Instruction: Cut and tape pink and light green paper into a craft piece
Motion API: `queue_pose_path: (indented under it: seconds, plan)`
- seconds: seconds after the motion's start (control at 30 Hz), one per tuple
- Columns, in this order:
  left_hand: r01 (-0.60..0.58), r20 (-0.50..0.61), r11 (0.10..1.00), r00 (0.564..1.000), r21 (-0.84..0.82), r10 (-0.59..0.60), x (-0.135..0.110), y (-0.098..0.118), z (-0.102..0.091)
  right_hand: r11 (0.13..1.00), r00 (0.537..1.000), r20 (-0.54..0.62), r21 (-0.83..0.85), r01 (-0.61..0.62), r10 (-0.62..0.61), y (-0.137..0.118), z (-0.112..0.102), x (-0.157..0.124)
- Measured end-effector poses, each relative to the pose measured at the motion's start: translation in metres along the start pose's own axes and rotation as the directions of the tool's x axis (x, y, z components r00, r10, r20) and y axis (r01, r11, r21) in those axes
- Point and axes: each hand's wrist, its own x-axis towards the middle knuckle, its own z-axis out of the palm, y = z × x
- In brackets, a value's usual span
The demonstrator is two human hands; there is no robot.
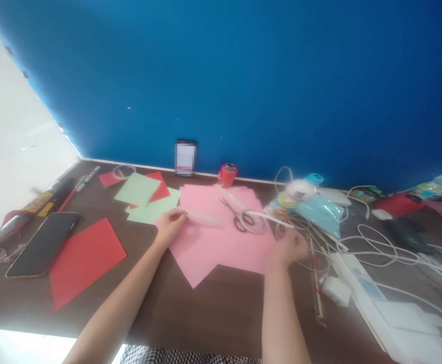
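Note:
My left hand (172, 222) is pinched closed on one end of a thin pale strip (203, 217), which lies over the pink paper sheets (221, 247). At the right edge of the pink sheets my right hand (291, 246) is closed, blurred by motion, at the end of a long white strip (269, 217). That strip runs back toward the middle of the sheets. Between my hands lie dark-handled scissors (238, 217), partly overlapped by a clear tape roll (253, 222). Whether the two strips are one piece I cannot tell.
Green sheets (137, 189) and a red sheet (92, 258) lie left, beside a dark phone (44, 245). A small red container (227, 174) stands behind. Tangled white cables (380, 247), a power strip (357, 278) and plastic packs (319, 212) crowd the right.

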Motion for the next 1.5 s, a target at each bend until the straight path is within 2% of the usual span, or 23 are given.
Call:
queue_pose_path:
  seconds: [0.1,0.17,0.2,0.27,0.3,0.33,0.4,0.43,0.47,0.5,0.57,0.63,0.8,0.9,0.97,1.03,1.1,1.23,1.33,1.4,1.5]
  plan:
    - [-0.013,0.005,1.000,1.000,-0.004,0.013,0.001,-0.002,0.001,0.991,0.995,-0.037,-0.102,0.088,-0.092,0.008,-0.005,0.012]
    - [-0.015,0.014,1.000,1.000,-0.010,0.016,0.001,-0.003,0.001,0.933,0.962,0.003,-0.245,0.265,-0.273,0.008,-0.004,0.008]
    - [-0.014,0.021,1.000,1.000,-0.013,0.014,0.001,-0.003,0.001,0.872,0.918,0.061,-0.295,0.391,-0.391,0.006,-0.002,0.001]
    - [-0.014,0.044,1.000,0.999,-0.019,0.015,0.000,-0.001,0.002,0.737,0.785,0.251,-0.274,0.618,-0.566,0.001,0.003,-0.020]
    - [-0.017,0.061,1.000,0.998,-0.022,0.018,-0.001,0.000,0.001,0.694,0.706,0.398,-0.203,0.690,-0.586,-0.002,0.007,-0.033]
    - [-0.020,0.084,0.999,0.996,-0.026,0.022,-0.002,0.002,0.001,0.671,0.612,0.540,-0.114,0.733,-0.577,-0.005,0.010,-0.047]
    - [-0.033,0.147,0.999,0.988,-0.037,0.038,-0.003,0.005,0.000,0.638,0.378,0.764,0.056,0.768,-0.522,-0.011,0.014,-0.073]
    - [-0.041,0.184,0.998,0.982,-0.047,0.049,-0.004,0.006,0.000,0.613,0.273,0.826,0.106,0.783,-0.493,-0.013,0.015,-0.084]
    - [-0.047,0.224,0.997,0.973,-0.059,0.059,-0.005,0.008,0.000,0.597,0.191,0.872,0.135,0.791,-0.450,-0.015,0.016,-0.093]
    - [-0.051,0.265,0.996,0.962,-0.073,0.068,-0.005,0.009,0.000,0.595,0.122,0.910,0.153,0.789,-0.396,-0.017,0.016,-0.099]
    - [-0.048,0.335,0.994,0.939,-0.100,0.079,-0.007,0.010,0.000,0.621,0.050,0.946,0.170,0.765,-0.320,-0.019,0.015,-0.105]
    - [-0.039,0.380,0.993,0.921,-0.113,0.079,-0.007,0.010,0.000,0.669,0.044,0.954,0.175,0.723,-0.297,-0.022,0.013,-0.105]
    - [-0.038,0.414,0.989,0.905,-0.140,0.093,-0.009,0.011,0.001,0.740,0.132,0.909,0.230,0.632,-0.395,-0.026,0.012,-0.104]
    - [-0.037,0.479,0.987,0.871,-0.159,0.110,-0.010,0.011,0.002,0.764,0.125,0.902,0.269,0.586,-0.413,-0.028,0.011,-0.110]
    - [-0.045,0.506,0.987,0.854,-0.154,0.118,-0.011,0.011,0.003,0.792,0.132,0.909,0.265,0.550,-0.396,-0.028,0.010,-0.114]
    - [-0.053,0.518,0.988,0.847,-0.145,0.122,-0.012,0.010,0.003,0.833,0.163,0.917,0.242,0.497,-0.364,-0.027,0.008,-0.116]
    - [-0.062,0.524,0.989,0.843,-0.134,0.124,-0.012,0.009,0.004,0.878,0.194,0.928,0.212,0.430,-0.319,-0.026,0.007,-0.116]
    - [-0.107,0.516,0.991,0.846,-0.080,0.133,-0.013,0.010,0.004,0.928,0.227,0.947,0.140,0.346,-0.228,-0.026,0.005,-0.114]
    - [-0.164,0.526,0.986,0.838,-0.009,0.144,-0.014,0.015,0.004,0.952,0.273,0.945,0.098,0.291,-0.181,-0.030,0.005,-0.112]
    - [-0.222,0.553,0.970,0.823,0.102,0.130,-0.015,0.019,0.001,0.969,0.308,0.938,0.086,0.233,-0.158,-0.032,0.005,-0.111]
    - [-0.361,0.553,0.870,0.823,0.336,0.128,-0.017,0.025,-0.006,0.988,0.359,0.926,0.073,0.139,-0.119,-0.034,0.005,-0.108]
